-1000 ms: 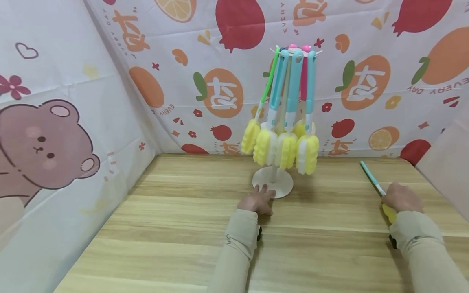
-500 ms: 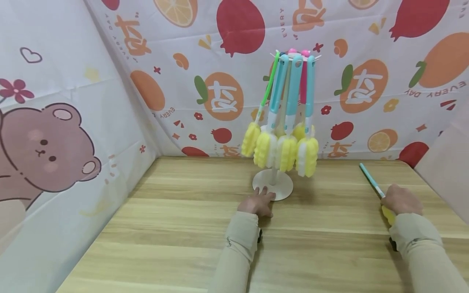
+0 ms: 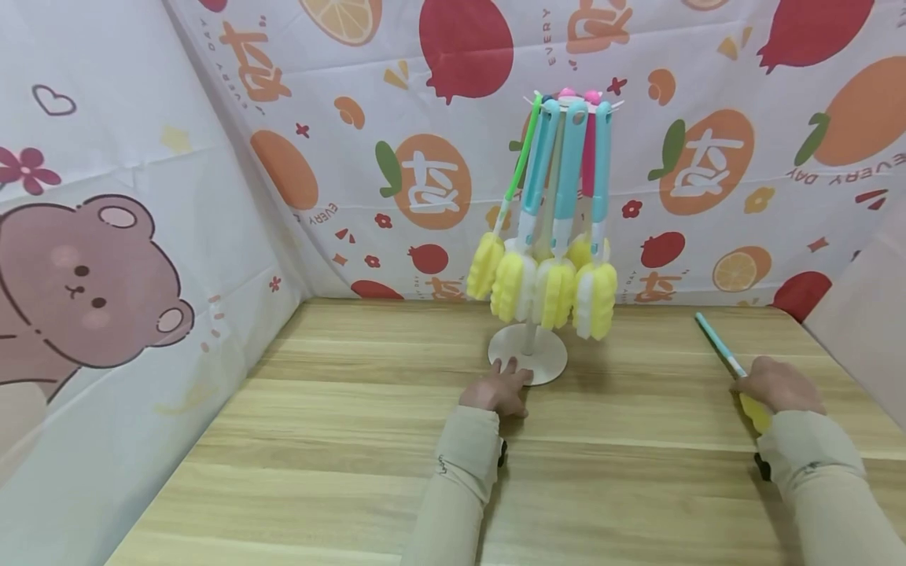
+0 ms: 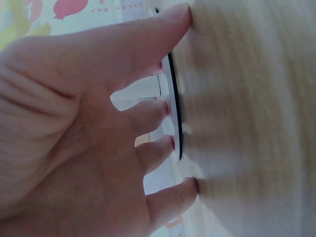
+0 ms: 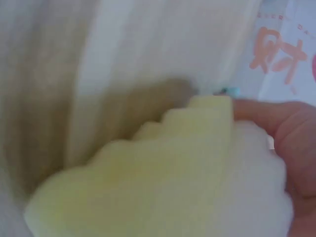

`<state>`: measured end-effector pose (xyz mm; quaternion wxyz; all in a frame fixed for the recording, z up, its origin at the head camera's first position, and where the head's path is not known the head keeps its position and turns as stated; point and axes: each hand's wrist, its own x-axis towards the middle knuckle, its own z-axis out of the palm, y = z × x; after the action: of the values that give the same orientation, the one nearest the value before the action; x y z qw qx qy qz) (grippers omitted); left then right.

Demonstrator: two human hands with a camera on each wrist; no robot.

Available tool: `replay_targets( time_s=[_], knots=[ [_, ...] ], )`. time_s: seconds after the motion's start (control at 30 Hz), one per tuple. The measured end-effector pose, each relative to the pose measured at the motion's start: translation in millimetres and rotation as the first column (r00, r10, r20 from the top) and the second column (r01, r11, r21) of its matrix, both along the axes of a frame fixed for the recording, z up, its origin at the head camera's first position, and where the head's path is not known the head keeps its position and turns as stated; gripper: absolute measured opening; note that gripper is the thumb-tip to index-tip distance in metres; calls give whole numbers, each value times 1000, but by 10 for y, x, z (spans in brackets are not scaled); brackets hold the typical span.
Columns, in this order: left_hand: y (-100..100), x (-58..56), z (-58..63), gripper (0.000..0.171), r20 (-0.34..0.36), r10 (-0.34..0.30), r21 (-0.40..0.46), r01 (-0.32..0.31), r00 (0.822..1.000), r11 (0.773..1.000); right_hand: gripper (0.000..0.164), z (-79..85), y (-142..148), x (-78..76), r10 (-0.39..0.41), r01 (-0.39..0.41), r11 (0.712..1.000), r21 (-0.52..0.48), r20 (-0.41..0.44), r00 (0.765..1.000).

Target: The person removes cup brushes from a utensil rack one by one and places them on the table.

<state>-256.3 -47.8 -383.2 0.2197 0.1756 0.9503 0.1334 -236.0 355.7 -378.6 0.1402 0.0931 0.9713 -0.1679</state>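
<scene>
1. Brush (image 3: pixel 720 344) at the right side of the worktop (image 3: pixel 354 472), well apart from the stand (image 3: pixel 529 339), held in the right grip (image 3: pixel 782 387) near the sponge (image 5: pixel 148 182). Contact mostly hidden behind that sponge in the right wrist view, so impossible to tell how firm.
2. Possible slip or twist of the brush, if pinched through soft sponge rather than on the stiff neck.
3. Possible swing of the handle (image 3: pixel 711 330), because of a hold near one end and a long free length toward the backdrop (image 3: pixel 488 157).
4. Left grip (image 3: pixel 495 391) spread wide and grasping nothing, with some fingertips (image 4: pixel 154 109) on the near edge of the base (image 3: pixel 546 360). Risk of sliding or tilting the stand if pressed only at that edge, or if released too soon after a knock.
5. Hanging brushes (image 3: pixel 569 185) bunched and overlapping in the head view; cannot tell exactly which sponges touch. Likely top-heavy, with a chance of swaying or tangling after any bump.
6. Narrow top (image 3: pixel 565 102) crowded with handles. Danger of unhooking one, caused by catching a neighbour with a hand or a stray handle.
</scene>
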Motion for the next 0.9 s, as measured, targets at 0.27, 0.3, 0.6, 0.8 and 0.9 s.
replay_targets(
  time_s=[0.27,0.3,0.6,0.8,0.9],
  knots=[
    [4,4,-18,65,1,1,8,-1,1000,1000,48,237,-73,-7,-28,30,999,15,-162,986],
    [4,4,-15,65,-1,3,10,-3,1000,1000,46,261,-90,-16,-28,32,999,18,-209,978],
    [0,4,-14,66,11,6,24,-7,1000,1000,51,395,-179,-68,-67,68,998,-12,-403,913],
    [2,-5,-18,66,18,7,18,-7,1000,1000,53,410,-250,-101,-74,53,997,-56,-496,865],
    [7,-11,-11,66,11,0,10,0,1000,1000,47,441,-294,-114,-93,42,994,-105,-545,833]
  ],
)
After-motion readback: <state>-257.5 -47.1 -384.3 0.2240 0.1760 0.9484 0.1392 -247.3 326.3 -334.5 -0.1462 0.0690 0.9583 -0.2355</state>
